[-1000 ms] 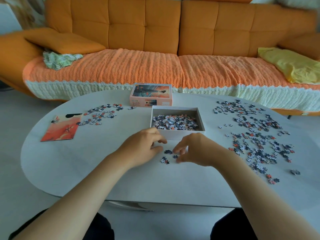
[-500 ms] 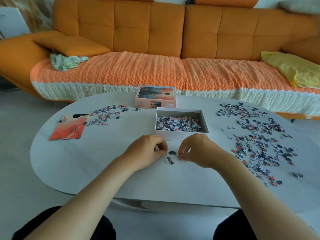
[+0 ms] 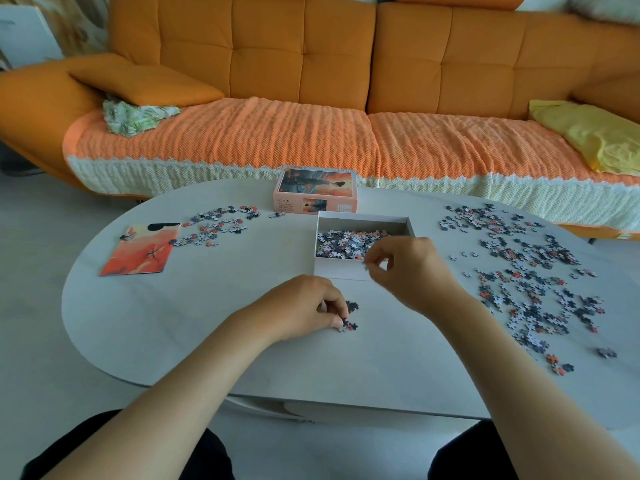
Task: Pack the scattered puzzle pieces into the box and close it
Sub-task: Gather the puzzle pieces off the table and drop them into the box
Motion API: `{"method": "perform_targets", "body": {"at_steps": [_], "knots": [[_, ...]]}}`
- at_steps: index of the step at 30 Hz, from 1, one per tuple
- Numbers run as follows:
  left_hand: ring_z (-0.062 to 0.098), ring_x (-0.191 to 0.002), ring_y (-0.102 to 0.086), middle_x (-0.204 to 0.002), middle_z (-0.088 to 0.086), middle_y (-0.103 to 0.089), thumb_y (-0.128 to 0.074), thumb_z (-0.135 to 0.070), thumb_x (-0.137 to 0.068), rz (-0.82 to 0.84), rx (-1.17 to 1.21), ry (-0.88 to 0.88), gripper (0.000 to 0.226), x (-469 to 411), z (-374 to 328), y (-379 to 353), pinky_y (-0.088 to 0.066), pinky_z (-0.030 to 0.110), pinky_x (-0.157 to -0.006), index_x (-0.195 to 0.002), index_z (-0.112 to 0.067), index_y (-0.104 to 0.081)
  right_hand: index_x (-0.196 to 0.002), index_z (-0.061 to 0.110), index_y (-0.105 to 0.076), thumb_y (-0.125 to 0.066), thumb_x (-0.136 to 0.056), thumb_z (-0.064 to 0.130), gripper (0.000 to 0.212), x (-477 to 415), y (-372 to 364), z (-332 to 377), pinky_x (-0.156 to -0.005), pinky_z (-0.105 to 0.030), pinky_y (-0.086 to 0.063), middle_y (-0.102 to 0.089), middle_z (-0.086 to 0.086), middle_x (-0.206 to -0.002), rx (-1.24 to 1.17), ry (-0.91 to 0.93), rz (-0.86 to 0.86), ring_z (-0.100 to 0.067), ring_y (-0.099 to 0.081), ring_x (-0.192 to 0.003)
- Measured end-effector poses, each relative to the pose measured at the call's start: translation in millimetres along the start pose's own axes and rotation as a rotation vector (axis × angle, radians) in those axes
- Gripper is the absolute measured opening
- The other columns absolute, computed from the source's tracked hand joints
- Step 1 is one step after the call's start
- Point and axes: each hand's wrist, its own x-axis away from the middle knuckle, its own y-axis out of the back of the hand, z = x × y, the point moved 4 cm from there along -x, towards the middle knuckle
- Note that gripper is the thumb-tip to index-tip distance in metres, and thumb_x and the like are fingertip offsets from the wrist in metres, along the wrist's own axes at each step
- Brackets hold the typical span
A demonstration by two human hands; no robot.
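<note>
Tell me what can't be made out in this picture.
All head view.
Right hand: motion blur; can't tell if it pinches a piece.
Left hand: curled fingers hide whether it grips the pieces beside it.
Box: near right corner hidden behind the right hand.
Lid: print too small to read.
Sofa: ends cut off by the frame.

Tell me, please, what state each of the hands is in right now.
Left hand: pinching loose pieces on the table.
Right hand: pinching a small piece over the box.

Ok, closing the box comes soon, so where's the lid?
In the head view the lid lies at the table's far middle, just behind the open box and slightly left of it.
</note>
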Motion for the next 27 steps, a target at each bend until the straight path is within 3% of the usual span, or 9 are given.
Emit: {"method": "perform_targets", "body": {"at_steps": [3,5,9,11,13,16,20,24,27], "knots": [[0.001,-0.075,-0.055,-0.087,-0.014,-0.064,-0.074,-0.034,-0.081,0.015,0.033,0.027,0.005,-0.7,2.3,-0.1,-0.045,0.019,-0.068,-0.084,-0.035,-0.07,-0.092,0.017,-0.077,-0.071,-0.084,0.012,0.011,-8.0,7.5,-6.6,-0.07,-0.02,-0.052,-0.073,0.006,-0.082,-0.008,-0.057,-0.203,0.001,-0.057,-0.062],[0.002,-0.073,-0.055,-0.084,-0.013,-0.064,-0.074,-0.033,-0.082,-0.006,0.045,0.041,0.004,-2.0,4.0,3.3,-0.045,0.02,-0.067,-0.082,-0.033,-0.07,-0.096,0.016,-0.078,-0.072,-0.084,0.013,0.013,-11.2,6.5,-6.9,-0.072,-0.025,-0.052,-0.075,0.003,-0.089,0.012,-0.021,-0.198,-0.001,-0.056,-0.066],[0.004,-0.068,-0.053,-0.077,-0.011,-0.061,-0.075,-0.026,-0.083,-0.311,0.149,-0.016,0.006,-8.0,-0.6,29.4,-0.041,0.013,-0.061,-0.081,-0.027,-0.069,-0.09,0.025,-0.077,-0.071,-0.085,0.02,0.01,-5.9,-4.2,5.7,-0.065,-0.005,-0.037,-0.072,0.013,-0.086,0.002,0.102,0.126,0.013,-0.054,-0.067],[0.004,-0.069,-0.053,-0.077,-0.013,-0.059,-0.072,-0.02,-0.085,-0.515,0.132,-0.077,0.006,-13.9,-4.3,44.9,-0.039,0.011,-0.061,-0.083,-0.023,-0.068,-0.096,0.032,-0.076,-0.07,-0.086,0.028,0.013,0.7,-15.4,7.3,-0.062,-0.002,-0.034,-0.071,0.017,-0.09,0.055,0.082,0.322,0.014,-0.053,-0.067],[0.005,-0.07,-0.053,-0.08,-0.012,-0.06,-0.069,-0.018,-0.086,-0.619,0.078,-0.087,0.005,-24.3,-3.9,52.0,-0.043,0.016,-0.064,-0.084,-0.023,-0.067,-0.103,0.036,-0.073,-0.07,-0.087,0.032,0.017,5.6,-24.5,5.1,-0.061,-0.004,-0.033,-0.069,0.018,-0.092,0.082,0.029,0.449,0.009,-0.052,-0.068],[0.008,-0.079,-0.051,-0.088,-0.008,-0.063,-0.067,-0.023,-0.089,-0.588,-0.051,-0.067,0.005,-44.2,4.5,46.8,-0.046,0.027,-0.072,-0.091,-0.022,-0.071,-0.106,0.034,-0.073,-0.07,-0.086,0.032,0.019,7.4,-31.3,2.5,-0.063,-0.008,-0.036,-0.066,0.017,-0.093,0.088,-0.028,0.537,0.002,-0.053,-0.073],[0.017,-0.096,-0.047,-0.096,-0.004,-0.061,-0.062,-0.035,-0.092,-0.531,-0.225,-0.109,0.019,-54.3,7.9,39.1,-0.041,0.033,-0.081,-0.102,-0.024,-0.074,-0.095,0.029,-0.076,-0.076,-0.082,0.032,0.013,7.8,-31.6,2.4,-0.059,-0.006,-0.037,-0.065,0.017,-0.085,0.067,-0.107,0.527,0.0,-0.056,-0.076],[0.017,-0.09,-0.048,-0.09,-0.004,-0.057,-0.066,-0.03,-0.088,-0.649,-0.344,-0.252,0.011,-42.1,-6.7,43.1,-0.04,0.032,-0.077,-0.092,-0.021,-0.072,-0.085,0.029,-0.076,-0.076,-0.081,0.029,0.004,7.5,-31.5,1.3,-0.06,-0.01,-0.039,-0.066,0.017,-0.081,0.032,-0.119,0.543,-0.003,-0.06,-0.077],[0.01,-0.077,-0.052,-0.079,-0.012,-0.054,-0.066,-0.022,-0.085,-0.53,-0.222,-0.331,0.001,-27.0,-15.4,32.1,-0.045,0.028,-0.065,-0.085,-0.022,-0.067,-0.078,0.032,-0.071,-0.076,-0.081,0.029,0.006,7.6,-29.6,-0.6,-0.065,-0.015,-0.046,-0.065,0.016,-0.08,0.047,-0.12,0.564,-0.004,-0.061,-0.078]]}}
